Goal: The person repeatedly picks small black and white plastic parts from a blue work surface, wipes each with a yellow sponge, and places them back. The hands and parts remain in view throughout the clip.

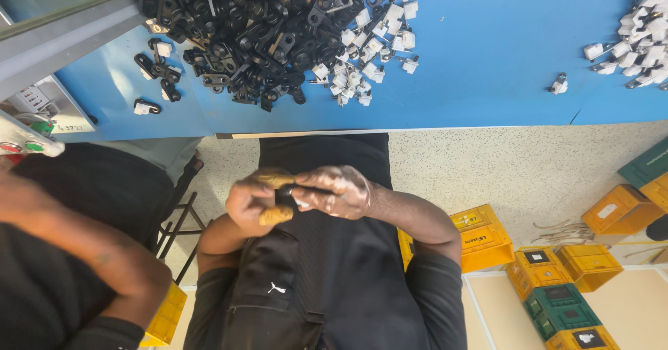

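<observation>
My left hand point(254, 202) and my right hand point(335, 191) meet over my lap, just below the edge of the blue table point(487, 65). Together they pinch a small black part point(285, 195) with a bit of white showing on it. Some of my fingertips wear yellowish covers. On the table ahead lies a big heap of the same black parts point(236, 23), and small white clips point(369, 54) are spread along its right side. A few black parts lie loose at the heap's left.
A second pile of white clips point(643, 37) sits at the table's far right, one stray clip point(559, 84) beside it. Another person's arm point(83, 245) in black fills the left, below a box with red and green buttons point(21, 145). Yellow and green crates point(557, 280) stand on the floor, right.
</observation>
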